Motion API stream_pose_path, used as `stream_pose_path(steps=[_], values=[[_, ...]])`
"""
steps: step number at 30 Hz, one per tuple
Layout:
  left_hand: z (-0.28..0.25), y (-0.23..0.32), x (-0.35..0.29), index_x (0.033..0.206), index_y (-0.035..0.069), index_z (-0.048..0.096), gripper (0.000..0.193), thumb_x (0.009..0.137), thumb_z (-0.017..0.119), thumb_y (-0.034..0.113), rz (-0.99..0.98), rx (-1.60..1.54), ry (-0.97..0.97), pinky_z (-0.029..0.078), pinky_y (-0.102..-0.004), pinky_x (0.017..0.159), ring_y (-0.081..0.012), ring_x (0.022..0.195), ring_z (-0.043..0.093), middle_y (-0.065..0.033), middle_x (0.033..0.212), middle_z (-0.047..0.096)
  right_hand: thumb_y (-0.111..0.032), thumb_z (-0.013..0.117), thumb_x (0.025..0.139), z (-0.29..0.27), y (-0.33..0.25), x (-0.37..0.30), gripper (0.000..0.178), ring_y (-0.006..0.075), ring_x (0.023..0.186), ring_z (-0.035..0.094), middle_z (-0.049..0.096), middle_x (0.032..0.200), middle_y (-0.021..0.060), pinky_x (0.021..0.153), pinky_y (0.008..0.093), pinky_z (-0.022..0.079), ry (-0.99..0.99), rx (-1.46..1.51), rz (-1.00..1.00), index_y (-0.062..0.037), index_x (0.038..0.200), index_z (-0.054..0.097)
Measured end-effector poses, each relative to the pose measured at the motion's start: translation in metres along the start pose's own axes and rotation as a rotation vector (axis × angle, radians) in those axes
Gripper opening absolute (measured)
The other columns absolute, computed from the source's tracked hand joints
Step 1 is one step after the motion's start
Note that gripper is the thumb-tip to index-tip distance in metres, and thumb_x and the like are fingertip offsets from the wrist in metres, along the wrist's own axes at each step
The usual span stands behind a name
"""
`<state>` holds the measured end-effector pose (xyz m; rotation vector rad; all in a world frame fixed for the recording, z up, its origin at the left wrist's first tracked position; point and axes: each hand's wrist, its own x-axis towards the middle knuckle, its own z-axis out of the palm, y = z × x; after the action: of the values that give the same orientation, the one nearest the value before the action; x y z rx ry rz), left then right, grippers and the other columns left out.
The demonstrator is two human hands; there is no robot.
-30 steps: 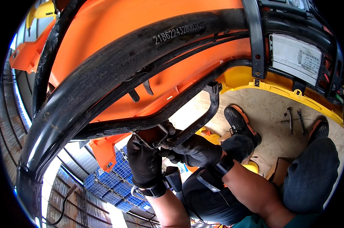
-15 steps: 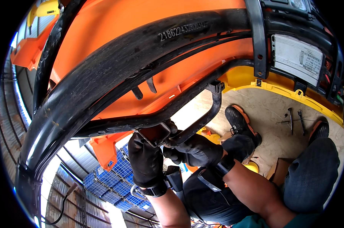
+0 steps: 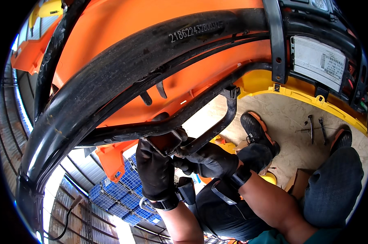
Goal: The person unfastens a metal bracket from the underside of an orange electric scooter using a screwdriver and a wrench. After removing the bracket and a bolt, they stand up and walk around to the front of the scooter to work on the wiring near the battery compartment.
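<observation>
My left hand, in a black glove, is against an open box-shaped metal bracket under a bent black frame tube. Its fingers go behind the bracket and are mostly hidden. A dark gloved fingertip shows above the tube. Close by on the right, my right hand, also in a black glove, is closed with curled fingers below the bracket. It lies beside the lower end of a curved tube arm. What its fingers hold cannot be made out.
A thick black main tube arches overhead before an orange panel. A yellow panel edge runs to the right. Hand tools and a cardboard box rest on the floor. Blue mesh crates stand at the left.
A dark gloved fingertip now shows above the bent tube, where none showed before. My left hand has shifted slightly upward; the right hand is nearly still.
</observation>
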<state>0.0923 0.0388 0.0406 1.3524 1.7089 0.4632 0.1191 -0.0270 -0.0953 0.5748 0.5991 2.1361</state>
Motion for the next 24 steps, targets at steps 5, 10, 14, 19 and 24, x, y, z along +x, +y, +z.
stream_pose_path(steps=[5,10,14,19,24], values=[[0.011,0.003,0.001,0.128,-0.005,0.048,0.051,0.088,0.067,0.021,0.027,-0.049,0.082,0.053,-0.0393,0.088,-0.0302,0.102,0.064,-0.0198,0.115,0.063,-0.031,0.068,0.089,0.001,-0.004,-0.001,0.036,0.0081,0.082,0.056,0.061,0.096,-0.0011,0.066,0.0233,0.046,0.004,-0.004,-0.017,-0.0084,0.116,0.062],[0.016,0.001,0.004,0.121,-0.005,0.051,0.043,0.086,0.065,0.017,0.056,-0.199,0.092,0.052,-0.0400,0.089,-0.0263,0.092,0.065,-0.0164,0.105,0.064,-0.032,0.069,0.088,0.003,-0.008,-0.001,0.035,0.0068,0.080,0.055,0.060,0.092,-0.0022,0.067,0.0236,0.046,0.044,-0.029,-0.009,-0.0085,0.113,0.062],[0.013,0.008,0.001,0.122,-0.006,0.052,0.042,0.086,0.063,0.013,0.045,-0.144,0.132,0.052,-0.0412,0.091,-0.0287,0.098,0.065,-0.0183,0.109,0.065,-0.032,0.070,0.087,0.010,-0.012,-0.002,0.036,0.0067,0.082,0.055,0.060,0.093,-0.0019,0.070,0.0239,0.046,0.033,-0.008,0.008,-0.0084,0.113,0.062],[0.004,0.007,0.002,0.126,-0.008,0.048,0.046,0.083,0.060,0.006,0.009,-0.136,0.096,0.051,-0.0400,0.091,-0.0304,0.104,0.063,-0.0189,0.117,0.062,-0.032,0.071,0.087,0.003,-0.012,-0.003,0.039,0.0077,0.084,0.056,0.061,0.093,-0.0014,0.073,0.0248,0.047,0.007,0.011,0.016,-0.0083,0.116,0.061],[0.004,0.006,0.001,0.125,-0.007,0.047,0.043,0.085,0.057,0.004,0.008,-0.099,0.155,0.051,-0.0384,0.091,-0.0282,0.102,0.064,-0.0175,0.113,0.062,-0.030,0.069,0.088,0.002,-0.010,-0.003,0.040,0.0098,0.085,0.056,0.061,0.095,0.0007,0.075,0.0271,0.047,0.016,0.018,0.012,-0.0077,0.118,0.059]])
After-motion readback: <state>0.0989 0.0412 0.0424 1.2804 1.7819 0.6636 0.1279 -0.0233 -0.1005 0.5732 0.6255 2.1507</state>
